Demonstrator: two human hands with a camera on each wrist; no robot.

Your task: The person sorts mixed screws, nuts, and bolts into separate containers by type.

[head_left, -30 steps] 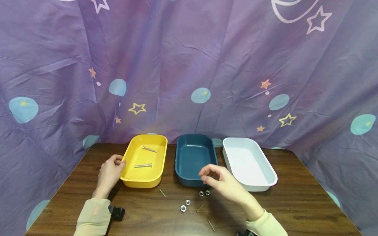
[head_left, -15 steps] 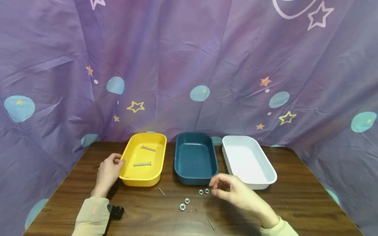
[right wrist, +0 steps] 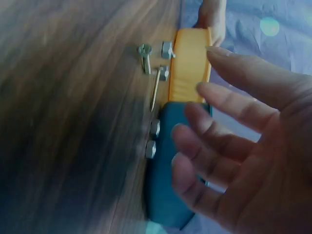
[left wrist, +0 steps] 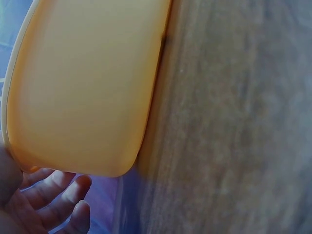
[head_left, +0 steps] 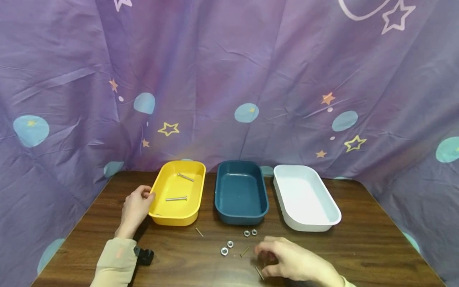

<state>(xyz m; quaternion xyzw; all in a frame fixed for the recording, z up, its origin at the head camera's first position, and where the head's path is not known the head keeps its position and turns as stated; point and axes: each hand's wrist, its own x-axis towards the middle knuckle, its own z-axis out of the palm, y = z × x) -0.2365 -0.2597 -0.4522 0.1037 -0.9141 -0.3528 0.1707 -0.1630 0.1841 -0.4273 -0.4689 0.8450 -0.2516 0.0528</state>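
My left hand [head_left: 135, 207] holds the left rim of a yellow tray [head_left: 175, 188], in which two long silver bolts [head_left: 176, 198] lie. In the left wrist view, its thumb and fingers are at the corner of the tray wall [left wrist: 87, 92]. Low over the table, my right hand [head_left: 288, 257] has its thumb close to a small screw [head_left: 259, 273]. The right wrist view shows this hand [right wrist: 253, 136] with fingers apart and nothing between them. Left of it lie a brass-coloured screw [head_left: 245, 252] and several hex nuts [head_left: 224, 251].
A dark blue tray [head_left: 241, 193] and a white tray [head_left: 305, 195] stand right of the yellow one. One more thin screw [head_left: 199, 232] lies in front of the yellow tray on the wooden table [head_left: 179, 259]. Behind hangs a purple curtain [head_left: 215, 79].
My right hand has come down from near the blue tray's front edge, toward the table's near side and the small screw. The left hand keeps its hold on the yellow tray.
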